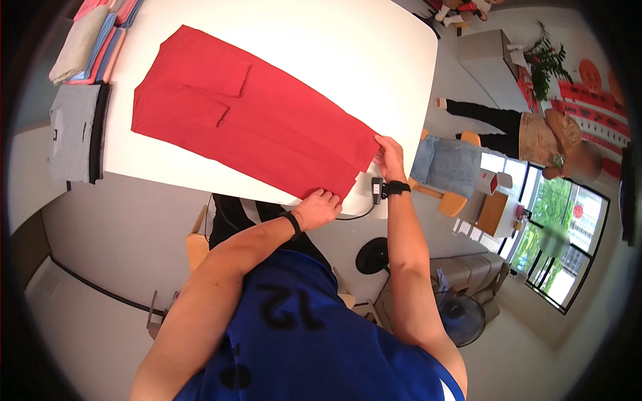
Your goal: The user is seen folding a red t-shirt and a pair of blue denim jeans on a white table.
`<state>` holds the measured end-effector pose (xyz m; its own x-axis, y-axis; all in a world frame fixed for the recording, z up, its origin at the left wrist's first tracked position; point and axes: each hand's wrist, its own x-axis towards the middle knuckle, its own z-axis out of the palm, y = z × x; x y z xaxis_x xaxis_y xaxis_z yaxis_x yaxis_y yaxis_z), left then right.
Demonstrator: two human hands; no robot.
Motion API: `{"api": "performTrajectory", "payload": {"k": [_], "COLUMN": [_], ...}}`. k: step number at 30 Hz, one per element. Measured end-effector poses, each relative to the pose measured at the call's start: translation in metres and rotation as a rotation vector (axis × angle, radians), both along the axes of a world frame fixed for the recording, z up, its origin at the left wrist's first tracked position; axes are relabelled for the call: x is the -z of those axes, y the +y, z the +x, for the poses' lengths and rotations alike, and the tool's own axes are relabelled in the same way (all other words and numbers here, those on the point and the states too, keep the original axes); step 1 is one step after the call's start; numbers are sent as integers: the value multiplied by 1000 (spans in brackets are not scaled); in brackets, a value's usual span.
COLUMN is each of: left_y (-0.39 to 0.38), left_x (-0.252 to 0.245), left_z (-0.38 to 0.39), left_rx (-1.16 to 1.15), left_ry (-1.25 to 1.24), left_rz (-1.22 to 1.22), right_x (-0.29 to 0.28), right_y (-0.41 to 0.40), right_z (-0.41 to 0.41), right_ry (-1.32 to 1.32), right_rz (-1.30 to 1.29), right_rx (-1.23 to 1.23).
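A red garment (281, 125) lies flat on the white table (341, 55), with two hemmed flaps folded inward over its middle. It runs at a slant, its wider end at the far left and its narrower end towards me. My left hand (319, 208) holds the near corner of the narrower end, fingers curled at the cloth's edge. At the other corner of that end, my right hand (390, 156) pinches the fabric, and part of the thumb side is hidden. Both wrists wear black bands; a small black device (377, 190) with a cable sits beside the right one.
Folded grey and black garments (75, 133) sit at the table's left edge, below a stack of coloured folded cloths (88, 47). Beyond the right edge stands a wooden chair (454, 203) draped with denim (446, 160). A person (541, 135) stands farther right. A fan (459, 318) is behind my right arm.
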<state>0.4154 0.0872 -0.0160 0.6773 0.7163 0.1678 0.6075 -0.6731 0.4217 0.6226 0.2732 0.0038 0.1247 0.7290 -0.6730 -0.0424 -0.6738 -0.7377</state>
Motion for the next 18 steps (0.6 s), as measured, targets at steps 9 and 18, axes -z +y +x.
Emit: {"api": "performTrajectory", "payload": {"k": [9,18], "left_y": [5,-1], "left_x": [-60,-68], "left_z": [-55,-186], "left_rx": [-223,-884], "left_ry": [-283,-1209], "left_rz": [-449,-901], "right_x": [-62,-92], "right_y": [30,94], "right_z": [-43,-233], "right_ry": [-158,-95], "right_rz": [242,270], "right_rx": [-262,-680]}}
